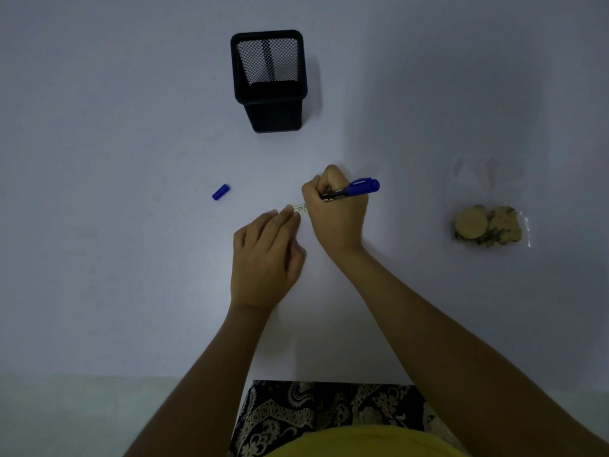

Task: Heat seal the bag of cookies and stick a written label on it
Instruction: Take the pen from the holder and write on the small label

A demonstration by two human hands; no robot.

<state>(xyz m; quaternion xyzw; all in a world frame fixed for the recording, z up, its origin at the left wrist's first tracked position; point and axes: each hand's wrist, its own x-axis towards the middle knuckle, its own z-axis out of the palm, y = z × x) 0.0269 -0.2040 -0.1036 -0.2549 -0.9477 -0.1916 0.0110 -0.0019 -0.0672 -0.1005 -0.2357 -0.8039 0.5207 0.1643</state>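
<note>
A small white label (300, 208) lies on the white table (131, 258) near the middle. My left hand (265, 258) presses its fingertips on the label's left end. My right hand (336, 209) grips a blue marker (354, 189) with its tip down at the label's right end; the tip is hidden by my fingers. The marker's blue cap (220, 192) lies apart to the left. A clear plastic bag of cookies (487, 222) lies flat at the right, away from both hands, with the cookies at its near end.
A black mesh pen holder (270, 80) stands at the back centre. The table's front edge runs across the bottom, with my patterned lap (329, 410) below it.
</note>
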